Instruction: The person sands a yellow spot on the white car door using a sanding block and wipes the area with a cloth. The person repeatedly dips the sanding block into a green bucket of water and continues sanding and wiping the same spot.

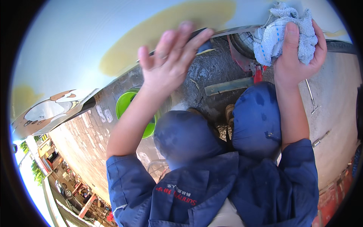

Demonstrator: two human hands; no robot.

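Note:
My left hand [166, 62] is raised in front of a pale vehicle panel [75, 34] with its fingers spread and nothing in them. The fingertips overlap the lower part of a large tan patch [140, 41] on that panel; slight blur hides whether they touch it. A crumpled, damp-looking white cloth [270, 38] with blue dashes is gripped in my right hand [293, 72], thumb across its front. It is up against or just before the panel's lower edge at the right. Both my knees, in dark blue trousers, are bent below the panel.
A bright green bucket [120, 104] stands left of my knees, partly behind my left forearm. Under the panel are a tyre [242, 41], a red metal part [258, 75] and a flat greenish bar [228, 86]. A thin metal rod [311, 96] lies on the ground at right.

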